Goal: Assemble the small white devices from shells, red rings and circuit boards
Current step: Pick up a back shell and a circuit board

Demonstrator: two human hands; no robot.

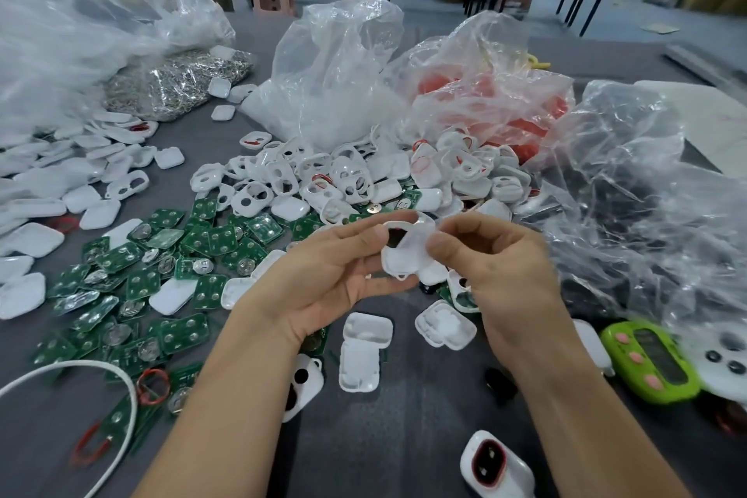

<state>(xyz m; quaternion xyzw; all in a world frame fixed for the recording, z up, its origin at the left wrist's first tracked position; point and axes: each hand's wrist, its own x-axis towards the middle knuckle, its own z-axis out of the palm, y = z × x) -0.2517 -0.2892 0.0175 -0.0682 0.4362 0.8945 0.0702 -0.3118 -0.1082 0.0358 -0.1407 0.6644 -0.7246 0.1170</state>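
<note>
My left hand (323,279) and right hand (501,267) both pinch one white shell (406,255) above the grey table (404,437).

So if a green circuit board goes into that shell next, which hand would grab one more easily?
Probably the left hand. The green circuit boards lie spread out on its side, and the right hand pinches the white shell too, so it could likely hold it alone.

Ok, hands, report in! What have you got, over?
Left hand and right hand both pinching a white shell above the table. Circuit boards heaped left, loose shells behind. Nothing in the way, over.
</note>
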